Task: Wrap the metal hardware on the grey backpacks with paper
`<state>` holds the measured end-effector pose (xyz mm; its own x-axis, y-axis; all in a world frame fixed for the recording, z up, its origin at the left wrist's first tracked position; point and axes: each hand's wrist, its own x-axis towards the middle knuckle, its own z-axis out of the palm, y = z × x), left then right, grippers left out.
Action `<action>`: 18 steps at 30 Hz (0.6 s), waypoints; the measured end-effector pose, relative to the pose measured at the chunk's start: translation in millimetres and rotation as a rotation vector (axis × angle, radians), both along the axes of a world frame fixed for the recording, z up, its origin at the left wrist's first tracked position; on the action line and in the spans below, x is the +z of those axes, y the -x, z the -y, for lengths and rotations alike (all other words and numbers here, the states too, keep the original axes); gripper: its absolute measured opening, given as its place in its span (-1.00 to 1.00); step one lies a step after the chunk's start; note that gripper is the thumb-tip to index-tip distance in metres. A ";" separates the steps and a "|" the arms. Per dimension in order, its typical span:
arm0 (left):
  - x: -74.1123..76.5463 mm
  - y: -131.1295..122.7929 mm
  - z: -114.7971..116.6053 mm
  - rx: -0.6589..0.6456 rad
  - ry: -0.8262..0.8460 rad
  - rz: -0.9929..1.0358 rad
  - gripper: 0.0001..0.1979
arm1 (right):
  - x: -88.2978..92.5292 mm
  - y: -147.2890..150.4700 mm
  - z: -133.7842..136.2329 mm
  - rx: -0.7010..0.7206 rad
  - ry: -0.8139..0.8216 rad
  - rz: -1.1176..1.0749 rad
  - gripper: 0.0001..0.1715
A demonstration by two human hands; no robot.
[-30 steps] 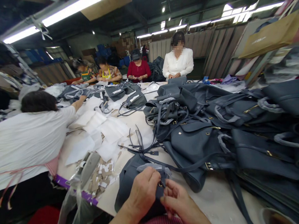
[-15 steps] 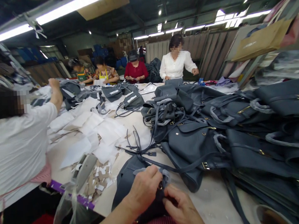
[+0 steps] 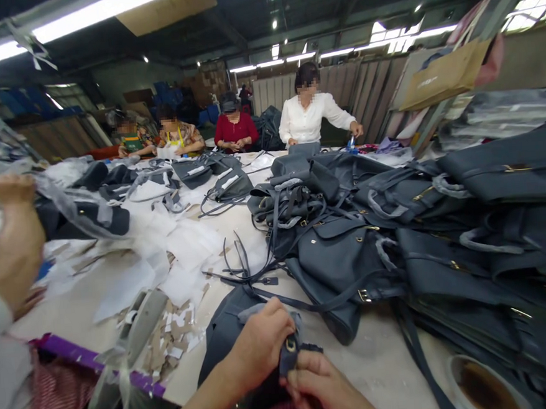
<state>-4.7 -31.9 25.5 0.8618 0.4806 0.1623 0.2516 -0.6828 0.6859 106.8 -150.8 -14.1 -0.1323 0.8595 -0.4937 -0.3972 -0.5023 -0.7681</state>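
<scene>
No lettering readable anywhere, a pale printed wordmark on the kraft paper bag (image 3: 446, 75) hanging at upper right, too blurred to read, a small gold metal plate (image 3: 516, 167) on a navy leather handbag (image 3: 490, 174), too small to show any letters

A slate-blue leather bag (image 3: 226, 338) is showing a brass eyelet (image 3: 290, 345) by the table's near edge; a heap of matching slate-blue bags (image 3: 342, 262) is glinting with gold buckles toward the right edge; white paper offcuts (image 3: 182, 248) are lying across the cream table (image 3: 378, 365); a purple strip (image 3: 72, 352) is banding the near edge; red-and-white striped cloth (image 3: 53, 400) is hanging below it; a deep red blouse (image 3: 235, 129) and a white blouse (image 3: 309, 118) are standing out at the far edge.
</scene>
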 end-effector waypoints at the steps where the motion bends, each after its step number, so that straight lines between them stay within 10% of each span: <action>1: 2.6 -1.3 -2.1 0.036 0.026 0.013 -0.78 | 0.6 -0.5 -1.3 -0.067 -0.017 0.034 -0.78; 7: -4.0 -12.1 -7.2 0.077 0.000 -0.023 -0.76 | 5.2 9.7 -3.6 0.255 -0.377 0.471 -0.84; 18: 0.0 7.5 -8.1 0.195 0.289 0.001 -0.91 | -4.6 10.2 -17.5 0.515 -0.538 0.972 -0.57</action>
<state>-12.2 -23.8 25.6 0.7489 0.6627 -0.0035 0.3575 -0.3996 0.8441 96.5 -133.2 -18.7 -0.2917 0.9405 -0.1745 0.6084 0.0416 -0.7925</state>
